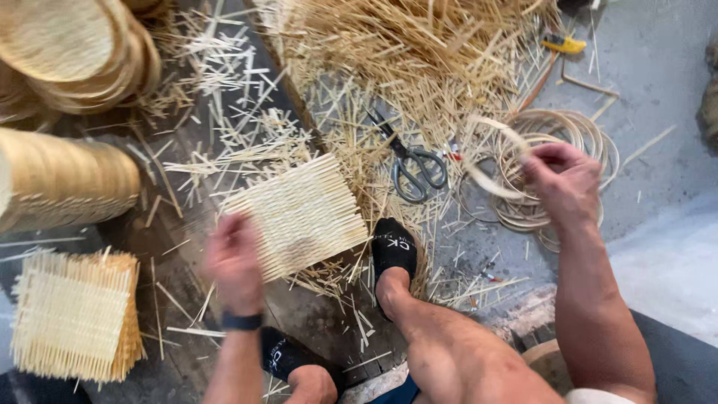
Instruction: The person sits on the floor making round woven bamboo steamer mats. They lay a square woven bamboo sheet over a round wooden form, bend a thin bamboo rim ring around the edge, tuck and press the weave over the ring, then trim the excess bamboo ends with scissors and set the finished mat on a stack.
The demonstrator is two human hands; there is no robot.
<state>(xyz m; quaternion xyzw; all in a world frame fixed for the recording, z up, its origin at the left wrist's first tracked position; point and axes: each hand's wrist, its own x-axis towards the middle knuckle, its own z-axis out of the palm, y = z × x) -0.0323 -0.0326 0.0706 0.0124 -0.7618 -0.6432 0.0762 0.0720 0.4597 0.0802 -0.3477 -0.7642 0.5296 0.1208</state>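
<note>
My left hand (233, 262) is blurred with motion and grips the near left edge of a square woven cane mat (303, 213) that lies on the floor. My right hand (562, 182) is raised over a coil of thin cane rings (591, 135) and pinches a pale flat cane strip (490, 183) that curves away to the left. A pair of grey-handled scissors (415, 168) lies on the floor between the mat and the coil. My foot in a black sock (393, 251) rests just right of the mat.
A big heap of loose cane sticks (419, 52) covers the floor at the top. Stacks of finished round woven pieces (75, 52) sit top left, a rolled stack (63, 179) at left, square mats (75, 314) bottom left. A yellow tool (565, 43) lies top right.
</note>
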